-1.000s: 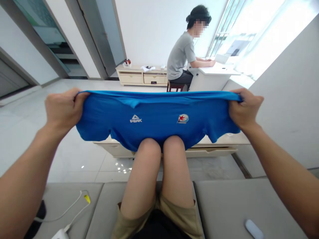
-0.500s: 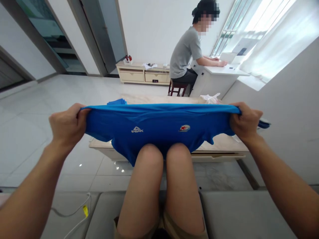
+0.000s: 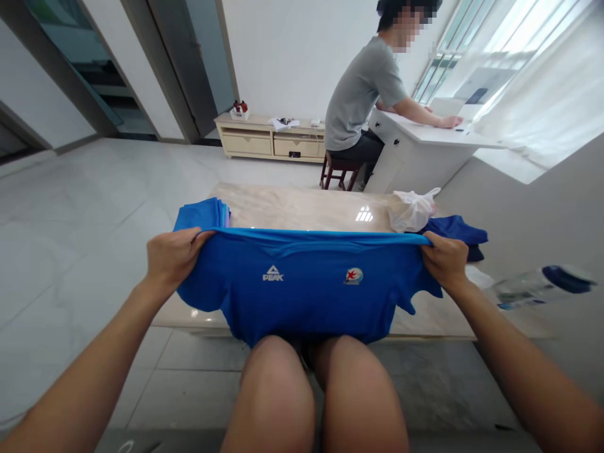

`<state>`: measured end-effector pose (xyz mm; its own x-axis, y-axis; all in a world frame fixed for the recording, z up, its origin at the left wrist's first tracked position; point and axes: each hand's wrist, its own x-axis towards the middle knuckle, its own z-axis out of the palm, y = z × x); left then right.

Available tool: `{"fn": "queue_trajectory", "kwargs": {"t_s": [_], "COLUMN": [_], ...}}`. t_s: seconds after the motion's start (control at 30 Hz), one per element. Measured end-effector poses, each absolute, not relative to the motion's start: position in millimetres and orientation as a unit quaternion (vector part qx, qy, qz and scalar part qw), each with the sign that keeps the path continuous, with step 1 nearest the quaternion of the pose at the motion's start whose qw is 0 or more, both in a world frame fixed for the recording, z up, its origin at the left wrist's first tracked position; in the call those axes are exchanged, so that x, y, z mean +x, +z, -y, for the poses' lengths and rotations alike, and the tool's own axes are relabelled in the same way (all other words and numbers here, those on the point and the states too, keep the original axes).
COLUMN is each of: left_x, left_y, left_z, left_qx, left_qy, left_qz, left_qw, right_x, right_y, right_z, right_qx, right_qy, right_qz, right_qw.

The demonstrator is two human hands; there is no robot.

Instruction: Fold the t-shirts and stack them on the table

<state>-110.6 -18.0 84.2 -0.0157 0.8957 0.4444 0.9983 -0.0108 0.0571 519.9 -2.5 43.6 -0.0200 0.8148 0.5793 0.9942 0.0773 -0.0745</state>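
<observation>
A blue T-shirt (image 3: 306, 302) with a white PEAK logo and a round red-and-white badge hangs stretched between my two hands. My left hand (image 3: 174, 255) pinches its top edge at the left shoulder, and my right hand (image 3: 446, 258) grips the right shoulder the same way. The shirt's top edge is pulled nearly straight, and its lower part hangs down to my knees. Behind my left hand, a stack of folded blue cloth (image 3: 195, 215) lies on the low marble-topped table (image 3: 302, 204). Close beyond my right hand is a dark blue cloth bundle (image 3: 455, 229).
A white plastic bag (image 3: 410, 211) sits at the table's far right. Near the right edge lies a clear bottle with a dark blue cap (image 3: 542, 286). Across the room a person in a grey shirt (image 3: 361, 88) sits at a white desk (image 3: 434, 138), beside a low cabinet (image 3: 250, 143).
Both hands have come lower and closer together with the shirt, so its top edge is less widely stretched. My view has shifted, showing more of the tabletop, the folded stack and the bottle.
</observation>
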Motion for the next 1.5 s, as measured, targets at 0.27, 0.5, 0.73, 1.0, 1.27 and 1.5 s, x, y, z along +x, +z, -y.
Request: {"fn": "queue_trajectory", "kwargs": {"t_s": [0.27, 0.5, 0.73, 1.0, 1.27, 1.5], "left_x": [-19.7, 26.6, 31.3, 38.8, 46.3, 50.3], "left_y": [-18.0, -95.4, -74.6, -98.0, -101.6, -107.4], "left_z": [-80.7, 6.0, 9.9, -25.2, -130.8, -192.2], "left_qx": [-0.706, -0.736, -0.743, -0.723, -0.726, -0.726], "left_qy": [-0.119, -0.071, -0.059, -0.071, -0.066, -0.068], "left_qz": [0.697, 0.67, 0.663, 0.682, 0.678, 0.677], "left_qw": [0.043, -0.061, -0.076, -0.08, -0.091, -0.098], "right_x": [425.4, 350.7, 355.9, 364.4, 381.4, 390.8], "right_y": [-41.4, -115.2, -96.2, -117.2, -123.6, -123.2], "right_z": [-87.6, -0.3, 21.8, -13.7, -124.0, -195.2], "right_qx": [-0.702, -0.698, -0.711, -0.717, -0.715, -0.713], "right_qy": [-0.059, 0.049, 0.071, 0.061, 0.048, 0.066], "right_qz": [0.693, 0.711, 0.698, 0.691, 0.695, 0.697], "right_qw": [0.154, 0.074, 0.049, 0.068, 0.06, 0.042]}}
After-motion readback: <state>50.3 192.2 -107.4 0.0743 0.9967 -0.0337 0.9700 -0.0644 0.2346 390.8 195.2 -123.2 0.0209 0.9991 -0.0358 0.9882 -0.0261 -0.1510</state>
